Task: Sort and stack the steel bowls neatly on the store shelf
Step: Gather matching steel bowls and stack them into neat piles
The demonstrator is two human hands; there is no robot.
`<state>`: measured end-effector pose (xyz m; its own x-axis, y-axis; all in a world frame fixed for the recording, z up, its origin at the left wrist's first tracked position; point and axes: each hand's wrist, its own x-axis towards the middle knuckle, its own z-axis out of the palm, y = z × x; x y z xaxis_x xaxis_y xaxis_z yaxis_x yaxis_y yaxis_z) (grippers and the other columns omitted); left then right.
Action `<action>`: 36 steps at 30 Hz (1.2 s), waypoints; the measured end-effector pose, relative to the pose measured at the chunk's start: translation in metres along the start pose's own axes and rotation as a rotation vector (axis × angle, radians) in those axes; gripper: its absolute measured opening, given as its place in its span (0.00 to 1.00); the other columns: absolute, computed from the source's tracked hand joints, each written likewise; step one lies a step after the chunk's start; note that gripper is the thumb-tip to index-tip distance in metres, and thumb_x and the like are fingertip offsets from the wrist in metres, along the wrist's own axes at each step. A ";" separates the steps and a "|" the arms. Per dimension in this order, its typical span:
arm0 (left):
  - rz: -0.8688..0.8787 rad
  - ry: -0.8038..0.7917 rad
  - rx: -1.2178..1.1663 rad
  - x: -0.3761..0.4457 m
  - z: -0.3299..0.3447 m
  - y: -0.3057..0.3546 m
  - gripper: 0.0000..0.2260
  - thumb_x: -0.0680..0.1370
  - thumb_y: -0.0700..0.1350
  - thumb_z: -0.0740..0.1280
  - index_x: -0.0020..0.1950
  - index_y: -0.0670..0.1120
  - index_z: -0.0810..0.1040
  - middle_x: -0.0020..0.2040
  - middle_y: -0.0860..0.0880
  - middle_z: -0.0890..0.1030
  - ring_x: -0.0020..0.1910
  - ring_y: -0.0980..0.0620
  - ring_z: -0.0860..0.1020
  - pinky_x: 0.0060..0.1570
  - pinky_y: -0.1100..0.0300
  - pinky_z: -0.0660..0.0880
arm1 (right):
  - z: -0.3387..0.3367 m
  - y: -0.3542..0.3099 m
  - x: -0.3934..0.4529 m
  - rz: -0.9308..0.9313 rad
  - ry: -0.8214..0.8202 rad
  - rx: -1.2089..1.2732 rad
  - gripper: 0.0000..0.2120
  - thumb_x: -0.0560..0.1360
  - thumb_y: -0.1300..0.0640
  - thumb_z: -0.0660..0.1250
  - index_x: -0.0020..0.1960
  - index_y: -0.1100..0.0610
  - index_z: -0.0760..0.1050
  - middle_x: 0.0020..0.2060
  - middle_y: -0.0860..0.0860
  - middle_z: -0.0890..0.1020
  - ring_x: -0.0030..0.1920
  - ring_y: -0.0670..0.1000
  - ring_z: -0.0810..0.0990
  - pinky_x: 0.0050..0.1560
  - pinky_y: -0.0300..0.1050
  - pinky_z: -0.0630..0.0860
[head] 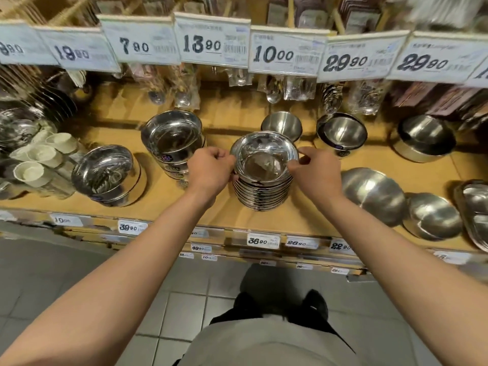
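Observation:
A tall stack of shallow steel bowls (262, 192) stands at the middle of the wooden store shelf (303, 220). The top bowl (265, 157) sits slightly tilted on the stack. My left hand (211, 167) grips the left rim of the top bowl with curled fingers. My right hand (314, 169) pinches its right rim. Both forearms reach in from below.
Left of the stack stand a taller pile of deep steel bowls (173, 142) and a lidded steel pot (105, 175). Behind are small steel bowls (282, 125) (343, 134); overturned bowls (373, 194) lie to the right. White cups (39, 159) sit far left. Price tags (215, 39) overhang the shelf.

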<state>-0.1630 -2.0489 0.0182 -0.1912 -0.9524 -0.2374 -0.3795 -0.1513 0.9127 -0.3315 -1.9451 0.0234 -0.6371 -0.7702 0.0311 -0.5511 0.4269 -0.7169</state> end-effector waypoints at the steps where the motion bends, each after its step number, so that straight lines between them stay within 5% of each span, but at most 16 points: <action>1: 0.012 0.001 -0.007 0.000 0.000 0.001 0.06 0.78 0.35 0.69 0.43 0.34 0.81 0.38 0.44 0.78 0.27 0.61 0.78 0.35 0.59 0.83 | 0.001 0.000 0.000 -0.001 0.009 -0.006 0.17 0.73 0.60 0.69 0.30 0.47 0.69 0.25 0.43 0.71 0.28 0.42 0.67 0.29 0.39 0.60; 4: 0.022 -0.022 -0.010 -0.001 0.001 -0.001 0.09 0.78 0.35 0.69 0.37 0.38 0.78 0.36 0.45 0.76 0.28 0.60 0.77 0.33 0.62 0.81 | 0.003 0.002 0.001 -0.001 0.025 -0.037 0.14 0.73 0.59 0.69 0.31 0.48 0.70 0.25 0.43 0.71 0.29 0.42 0.68 0.30 0.37 0.59; 7: -0.004 -0.046 0.001 -0.002 0.002 -0.006 0.06 0.79 0.35 0.69 0.41 0.38 0.79 0.40 0.43 0.77 0.34 0.55 0.78 0.34 0.63 0.81 | 0.002 0.001 0.003 -0.017 0.025 -0.052 0.04 0.73 0.57 0.70 0.42 0.49 0.82 0.26 0.42 0.73 0.30 0.41 0.70 0.31 0.35 0.61; 9: -0.006 -0.023 0.021 -0.002 0.002 -0.008 0.04 0.78 0.35 0.69 0.43 0.39 0.79 0.41 0.43 0.79 0.38 0.51 0.80 0.34 0.63 0.81 | 0.003 0.002 0.006 -0.014 0.035 -0.062 0.06 0.73 0.56 0.71 0.48 0.52 0.85 0.26 0.40 0.73 0.30 0.40 0.70 0.32 0.40 0.63; 14: -0.050 -0.037 0.044 0.003 0.005 -0.008 0.06 0.78 0.38 0.66 0.53 0.40 0.81 0.51 0.38 0.83 0.51 0.41 0.84 0.52 0.44 0.83 | 0.000 0.005 0.011 -0.020 0.008 -0.074 0.07 0.72 0.55 0.71 0.49 0.51 0.85 0.27 0.43 0.77 0.34 0.47 0.76 0.35 0.40 0.64; 18: -0.041 -0.054 0.057 0.003 0.004 -0.005 0.07 0.76 0.34 0.64 0.47 0.32 0.80 0.49 0.30 0.81 0.46 0.41 0.81 0.57 0.36 0.79 | -0.001 0.004 0.010 -0.024 -0.004 -0.048 0.08 0.73 0.57 0.71 0.50 0.51 0.86 0.30 0.46 0.80 0.40 0.52 0.82 0.40 0.41 0.66; 22: -0.071 -0.059 0.029 0.002 0.004 -0.003 0.04 0.74 0.32 0.65 0.44 0.32 0.79 0.40 0.40 0.80 0.43 0.44 0.78 0.58 0.37 0.79 | -0.002 0.005 0.009 -0.039 -0.022 -0.015 0.07 0.73 0.59 0.70 0.47 0.53 0.86 0.33 0.51 0.84 0.39 0.53 0.83 0.43 0.46 0.76; 27: -0.096 -0.081 0.016 0.002 0.003 0.000 0.07 0.75 0.32 0.67 0.40 0.42 0.79 0.41 0.43 0.79 0.44 0.46 0.78 0.60 0.37 0.78 | -0.001 0.008 0.010 -0.029 -0.051 0.024 0.09 0.72 0.61 0.69 0.50 0.54 0.85 0.27 0.48 0.80 0.32 0.49 0.78 0.39 0.42 0.70; 31: -0.089 -0.082 0.025 0.001 0.003 -0.002 0.05 0.77 0.34 0.66 0.47 0.41 0.81 0.44 0.42 0.82 0.47 0.45 0.79 0.61 0.39 0.79 | -0.003 0.015 0.011 0.017 -0.116 0.075 0.16 0.75 0.58 0.71 0.63 0.56 0.81 0.41 0.53 0.87 0.45 0.53 0.84 0.50 0.41 0.74; 34: -0.111 -0.076 0.043 -0.004 0.005 -0.001 0.03 0.79 0.37 0.67 0.47 0.43 0.80 0.44 0.44 0.80 0.45 0.47 0.77 0.52 0.49 0.79 | -0.011 0.021 0.012 0.045 -0.168 0.165 0.20 0.77 0.55 0.72 0.66 0.62 0.78 0.49 0.52 0.85 0.48 0.49 0.80 0.48 0.28 0.69; 36: -0.092 -0.022 0.104 -0.009 0.007 0.002 0.04 0.79 0.40 0.68 0.45 0.46 0.79 0.41 0.47 0.80 0.42 0.49 0.76 0.45 0.55 0.75 | -0.025 0.028 0.013 0.103 -0.199 0.296 0.17 0.77 0.56 0.72 0.63 0.64 0.80 0.42 0.46 0.83 0.47 0.51 0.81 0.56 0.39 0.76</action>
<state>-0.1681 -2.0387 0.0196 -0.1707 -0.9294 -0.3273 -0.4884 -0.2087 0.8473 -0.3686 -1.9308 0.0211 -0.5477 -0.8199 -0.1665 -0.2914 0.3735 -0.8807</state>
